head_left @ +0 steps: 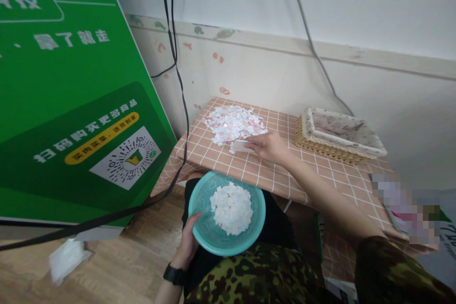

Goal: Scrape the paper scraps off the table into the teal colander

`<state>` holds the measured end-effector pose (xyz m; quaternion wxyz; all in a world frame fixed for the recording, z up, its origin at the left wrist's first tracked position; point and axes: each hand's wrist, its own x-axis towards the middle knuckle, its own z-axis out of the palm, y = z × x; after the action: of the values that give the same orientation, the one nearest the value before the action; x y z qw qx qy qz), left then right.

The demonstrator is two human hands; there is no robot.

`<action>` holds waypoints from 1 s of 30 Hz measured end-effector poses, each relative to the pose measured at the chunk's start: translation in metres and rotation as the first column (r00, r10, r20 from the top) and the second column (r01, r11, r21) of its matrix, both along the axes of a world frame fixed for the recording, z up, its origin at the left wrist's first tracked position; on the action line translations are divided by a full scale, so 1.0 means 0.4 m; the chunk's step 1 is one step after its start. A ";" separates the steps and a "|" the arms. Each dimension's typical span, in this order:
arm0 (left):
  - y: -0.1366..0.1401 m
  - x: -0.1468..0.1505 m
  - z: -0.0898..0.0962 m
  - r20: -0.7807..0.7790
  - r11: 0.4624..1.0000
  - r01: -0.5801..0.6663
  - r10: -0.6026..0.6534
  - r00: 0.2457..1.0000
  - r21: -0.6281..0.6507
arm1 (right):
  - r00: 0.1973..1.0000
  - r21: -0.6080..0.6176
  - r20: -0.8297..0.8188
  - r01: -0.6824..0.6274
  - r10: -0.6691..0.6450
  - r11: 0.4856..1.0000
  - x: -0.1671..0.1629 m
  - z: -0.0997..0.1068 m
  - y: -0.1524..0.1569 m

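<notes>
One flat white card (242, 146) in tightly pinched right hand (269, 145), round teal mesh basket (258, 204), rim in curled left hand (190, 237)

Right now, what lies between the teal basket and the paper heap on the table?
In the head view: a strip of checked tablecloth, plus the white card in the right hand, with scraps beside it.

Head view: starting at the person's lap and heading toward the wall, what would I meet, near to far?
Teal basket holding paper scraps → table's front edge → white card in the right hand → heap of paper scraps → wall.
</notes>
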<state>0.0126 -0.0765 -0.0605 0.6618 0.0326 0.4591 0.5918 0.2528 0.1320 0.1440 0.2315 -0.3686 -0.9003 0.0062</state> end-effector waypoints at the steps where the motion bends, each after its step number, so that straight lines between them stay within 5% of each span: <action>1: 0.000 0.000 0.000 -0.009 1.000 -0.002 0.002 1.000 0.001 | 0.999 0.013 0.033 -0.002 0.001 1.000 -0.006 0.003 0.005; 7: -0.002 0.001 -0.003 -0.020 1.000 -0.017 0.017 1.000 -0.009 | 0.991 0.077 0.113 0.057 -0.066 0.995 -0.018 0.015 0.032; 14: -0.001 0.001 0.000 0.025 1.000 -0.006 0.006 1.000 0.012 | 0.997 -0.043 0.050 -0.061 0.063 0.997 -0.029 0.019 0.027; 30: -0.002 0.002 0.005 -0.030 1.000 -0.027 0.027 0.999 0.004 | 1.000 -0.034 0.016 0.003 -0.003 0.999 0.006 0.011 -0.008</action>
<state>0.0132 -0.0771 -0.0586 0.6467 0.0363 0.4685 0.6009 0.2553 0.1287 0.1482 0.2180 -0.3740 -0.9012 0.0184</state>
